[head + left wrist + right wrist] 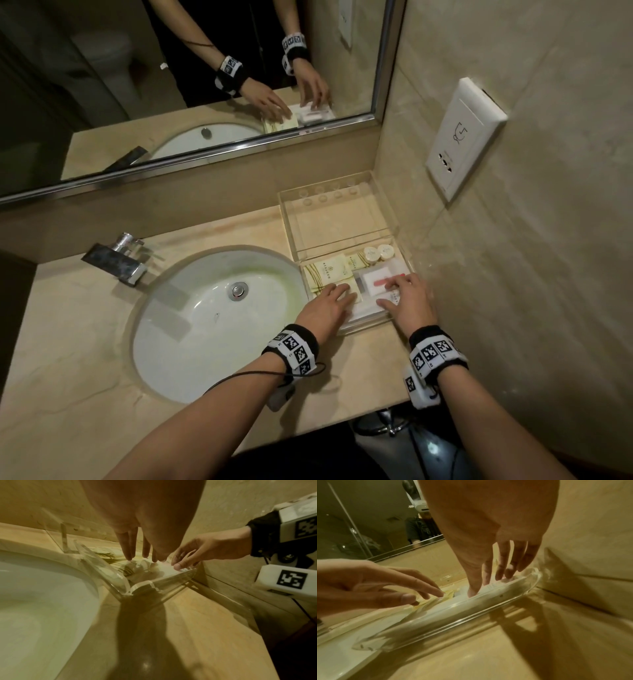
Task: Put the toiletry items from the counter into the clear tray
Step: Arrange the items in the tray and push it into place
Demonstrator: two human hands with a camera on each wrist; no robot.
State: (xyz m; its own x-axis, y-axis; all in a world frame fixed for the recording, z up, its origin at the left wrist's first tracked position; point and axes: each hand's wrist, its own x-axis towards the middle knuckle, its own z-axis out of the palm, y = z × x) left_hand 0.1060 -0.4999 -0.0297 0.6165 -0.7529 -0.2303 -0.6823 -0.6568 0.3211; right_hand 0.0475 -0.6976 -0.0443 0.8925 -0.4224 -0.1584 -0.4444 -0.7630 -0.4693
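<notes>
The clear tray (366,325) stands on the counter right of the sink, its clear lid (329,219) open toward the wall. Inside lie yellow packets (325,270), two small round containers (378,253) and a white packet with a red stripe (373,279). My left hand (337,296) reaches over the tray's near left corner (142,586), straight fingers (127,550) touching the yellow packets. My right hand (394,291) rests with spread fingers (503,566) on the white packets at the tray's near right. Neither hand grips anything.
A white sink (212,318) with a chrome faucet (116,260) lies to the left of the tray. The wall with a white socket plate (462,137) runs close along the tray's right. A mirror (171,85) hangs behind. The counter edge (342,421) is near my wrists.
</notes>
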